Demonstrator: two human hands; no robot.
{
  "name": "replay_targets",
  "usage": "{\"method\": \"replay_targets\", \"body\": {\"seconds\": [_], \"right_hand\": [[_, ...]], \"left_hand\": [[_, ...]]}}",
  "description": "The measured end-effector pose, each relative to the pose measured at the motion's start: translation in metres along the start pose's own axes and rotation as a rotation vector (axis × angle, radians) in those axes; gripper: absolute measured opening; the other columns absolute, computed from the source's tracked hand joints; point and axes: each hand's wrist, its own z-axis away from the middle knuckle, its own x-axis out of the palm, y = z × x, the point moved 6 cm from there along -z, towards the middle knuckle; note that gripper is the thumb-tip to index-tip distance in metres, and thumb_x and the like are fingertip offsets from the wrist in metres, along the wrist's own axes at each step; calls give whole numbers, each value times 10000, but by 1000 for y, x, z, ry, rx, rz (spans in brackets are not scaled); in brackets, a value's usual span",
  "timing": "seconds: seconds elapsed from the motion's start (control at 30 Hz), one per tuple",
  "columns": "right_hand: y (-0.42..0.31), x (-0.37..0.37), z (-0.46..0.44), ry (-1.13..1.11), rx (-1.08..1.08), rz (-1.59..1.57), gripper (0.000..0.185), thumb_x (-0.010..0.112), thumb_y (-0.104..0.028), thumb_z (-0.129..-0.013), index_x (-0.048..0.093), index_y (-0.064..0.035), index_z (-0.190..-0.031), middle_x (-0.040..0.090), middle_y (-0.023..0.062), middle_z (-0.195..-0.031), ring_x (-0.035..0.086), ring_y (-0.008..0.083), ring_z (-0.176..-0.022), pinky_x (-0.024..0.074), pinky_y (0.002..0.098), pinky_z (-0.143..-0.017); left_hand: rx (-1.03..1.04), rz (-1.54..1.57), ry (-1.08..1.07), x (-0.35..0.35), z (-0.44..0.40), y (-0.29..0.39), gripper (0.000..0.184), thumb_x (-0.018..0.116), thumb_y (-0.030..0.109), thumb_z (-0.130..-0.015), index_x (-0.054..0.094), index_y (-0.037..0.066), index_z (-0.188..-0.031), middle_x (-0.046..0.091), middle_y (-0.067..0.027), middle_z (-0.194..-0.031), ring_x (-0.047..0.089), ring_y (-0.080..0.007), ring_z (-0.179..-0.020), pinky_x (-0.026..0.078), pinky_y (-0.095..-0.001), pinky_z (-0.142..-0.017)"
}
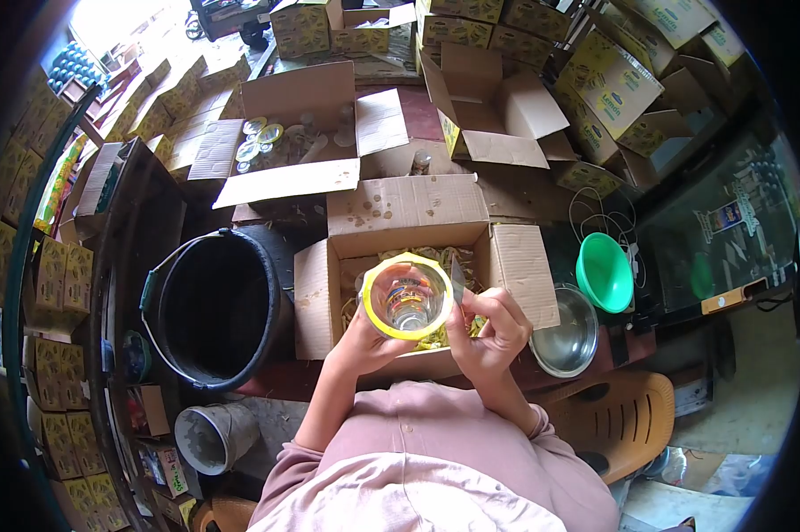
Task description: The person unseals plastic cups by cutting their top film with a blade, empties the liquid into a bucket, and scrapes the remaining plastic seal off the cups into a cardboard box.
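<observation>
My left hand [364,344] is wrapped round a clear cup with a yellow rim [367,312]. The cup faces up towards me, and coloured print shows through its wall. At the cup's right side, my right hand [488,330] is closed in a pinch on a thin greyish, see-through piece [457,277]; its kind I cannot make out. Below both hands stands an open cardboard box [409,204] with yellow wrapped pieces [435,339] inside. The hands and cup hide much of its inside.
A black bucket [174,301] stands left of the box. To the right are a green bowl [605,273] and a metal bowl [566,332]. Behind are an open carton of cups [289,173], another open carton [506,149] and a small glass [420,162].
</observation>
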Motion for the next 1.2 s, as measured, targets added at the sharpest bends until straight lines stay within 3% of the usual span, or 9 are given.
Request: {"method": "replay_targets", "body": {"seconds": [0.17,0.47,0.67,0.87,1.07,1.2], "right_hand": [[4,0,-4,-3,19,-32,208,670,56,-644,654,-11,-840,534,37,-611,492,83,-492,395,202,-441],[6,1,-9,-52,-2,-51,237,675,63,-631,655,-19,-853,540,36,-624,505,87,-508,408,202,-455],[5,-1,-5,-5,48,-85,201,678,53,-644,648,-9,-833,546,42,-625,518,93,-514,413,209,-451],[-8,-4,6,45,-75,8,183,670,79,-631,603,-10,-776,500,27,-622,481,82,-505,335,199,-405],[-13,0,6,51,-116,33,177,677,53,-629,613,-24,-775,505,23,-605,478,87,-475,324,206,-375],[-13,0,8,50,-98,81,212,670,56,-623,645,-2,-826,553,51,-628,530,135,-485,428,241,-439]], "left_hand": [[-8,-46,-22,-2,1,3,719,697,28,-658,309,10,-1262,424,-121,-1179,490,-216,-1073,408,-329,-921],[-61,-4,-153,-1,2,1,760,710,68,-605,325,22,-1259,426,-114,-1185,456,-219,-1106,378,-331,-943],[-97,203,-29,4,0,-3,753,750,86,-628,322,16,-1244,426,-104,-1176,455,-192,-1091,385,-320,-931],[-138,203,20,-2,0,-8,769,771,103,-645,303,20,-1250,427,-94,-1150,460,-180,-1070,403,-307,-909],[-87,143,42,-2,-1,-5,764,774,90,-647,304,24,-1245,423,-93,-1154,471,-178,-1058,415,-305,-897],[-60,66,61,-2,-1,-5,773,785,88,-631,308,27,-1237,426,-97,-1150,488,-182,-1041,424,-309,-891]]}}
